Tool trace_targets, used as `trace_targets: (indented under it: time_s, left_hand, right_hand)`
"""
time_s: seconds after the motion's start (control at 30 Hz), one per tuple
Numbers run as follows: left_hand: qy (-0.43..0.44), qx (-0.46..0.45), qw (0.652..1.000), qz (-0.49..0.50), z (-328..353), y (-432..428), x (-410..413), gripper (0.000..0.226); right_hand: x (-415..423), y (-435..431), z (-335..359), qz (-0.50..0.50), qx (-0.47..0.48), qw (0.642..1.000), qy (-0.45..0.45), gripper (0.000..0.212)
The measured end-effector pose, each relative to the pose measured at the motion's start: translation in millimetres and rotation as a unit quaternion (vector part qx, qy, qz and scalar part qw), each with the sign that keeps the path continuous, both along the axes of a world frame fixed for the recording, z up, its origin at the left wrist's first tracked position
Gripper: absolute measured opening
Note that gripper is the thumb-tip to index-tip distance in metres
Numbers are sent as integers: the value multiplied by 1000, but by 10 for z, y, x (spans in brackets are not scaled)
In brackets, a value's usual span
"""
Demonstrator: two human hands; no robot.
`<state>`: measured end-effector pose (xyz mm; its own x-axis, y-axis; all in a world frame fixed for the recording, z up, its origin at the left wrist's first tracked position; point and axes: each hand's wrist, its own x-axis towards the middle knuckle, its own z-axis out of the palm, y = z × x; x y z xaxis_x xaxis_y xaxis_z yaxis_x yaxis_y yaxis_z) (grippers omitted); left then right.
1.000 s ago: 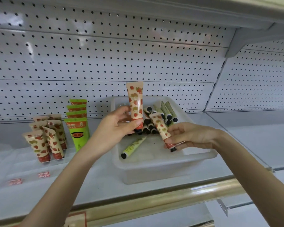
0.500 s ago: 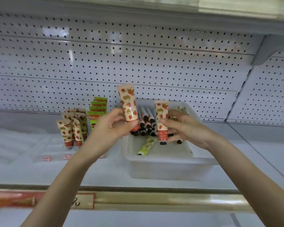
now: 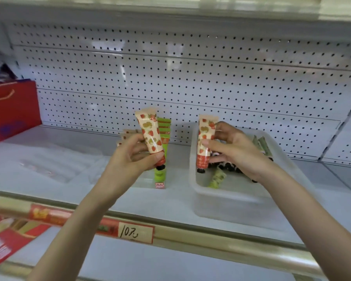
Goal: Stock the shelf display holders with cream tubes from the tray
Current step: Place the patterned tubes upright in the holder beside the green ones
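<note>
I have a strawberry cream tube in each of my hands, so the job now, as I judge it, is to carry the pair across to the strawberry row (image 3: 126,135) and seat them there, not among the green tubes (image 3: 163,128) standing just beside it. To do that well I would keep each tube cap down and upright, print facing me, and set one down at a time so I don't knock over the ones already standing. The holders themselves are clear plastic and blurred here, so I can't make out their edges and would go in slowly. My left hand (image 3: 130,159) is curled round the lower part of the left tube (image 3: 150,134), thumb in front near the red band, and it hovers right in front of the stocked rows. My right hand (image 3: 233,153) pinches the right tube (image 3: 204,138) between thumb and fingertips, above the left end of the tray (image 3: 231,205). The tray sits on the shelf (image 3: 49,159) to the right of the rows. It holds a loose green tube (image 3: 217,177) lying flat, and more tubes, mostly hidden, behind my right hand.
</note>
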<state>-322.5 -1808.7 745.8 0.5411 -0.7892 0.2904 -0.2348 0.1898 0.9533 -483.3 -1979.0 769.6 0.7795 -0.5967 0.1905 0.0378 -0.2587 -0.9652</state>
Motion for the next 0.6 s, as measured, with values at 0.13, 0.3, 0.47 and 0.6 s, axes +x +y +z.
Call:
trace_targets:
  time_s: [0.13,0.3,0.47,0.6]
  left_hand:
    - [-4,19,1000,9,22,271,331,26]
    - [12,20,1000,8,44,670,877,26]
    - [10,26,1000,-8,13,931,1296,27]
    - [16,29,999,-29,-21,1062,1542,28]
  right_hand:
    - [279,212,51,-18,7,1000,-24,31]
    - [782,601,116,-12,-17,999,-29,29]
    - [1225,933,155,-33,-101,994,-5,17]
    - [1558,1053,7,-71,-157,985,31,22]
